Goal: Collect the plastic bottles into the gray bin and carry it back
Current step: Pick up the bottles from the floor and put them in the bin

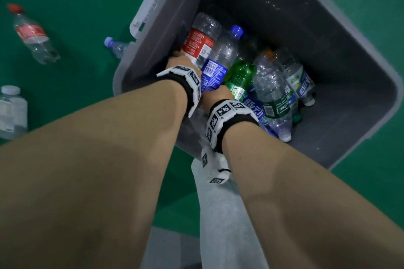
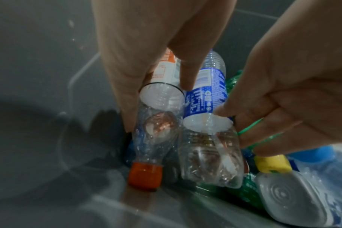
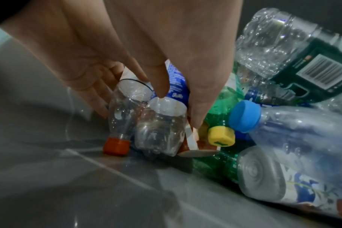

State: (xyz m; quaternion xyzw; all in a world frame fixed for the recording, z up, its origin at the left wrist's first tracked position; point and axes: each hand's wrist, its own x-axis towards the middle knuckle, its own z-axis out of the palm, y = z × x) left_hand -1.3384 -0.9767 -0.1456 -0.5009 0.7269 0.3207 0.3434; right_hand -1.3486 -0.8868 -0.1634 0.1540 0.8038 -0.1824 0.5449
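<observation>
The gray bin [image 1: 306,17] sits tilted on the green floor with several plastic bottles inside. Both my hands reach into its near left corner. My left hand [image 1: 178,58] [image 2: 158,106] grips a clear red-label bottle [image 1: 199,43] [image 2: 156,123] held neck down, its orange cap [image 2: 144,175] against the bin wall. Beside it my right hand [image 1: 217,91] [image 3: 180,109] pinches a blue-label bottle [image 1: 215,65] [image 3: 162,123] between thumb and fingers. A green bottle [image 1: 240,76] and a yellow cap [image 3: 221,135] lie right next to them.
Three bottles lie on the floor left of the bin: a red-capped one [image 1: 32,35], a purple-capped one [image 1: 114,46] by the bin's white handle [image 1: 146,6], and a white-capped one [image 1: 11,111]. A pale grey trouser leg [image 1: 218,214] shows below my wrists.
</observation>
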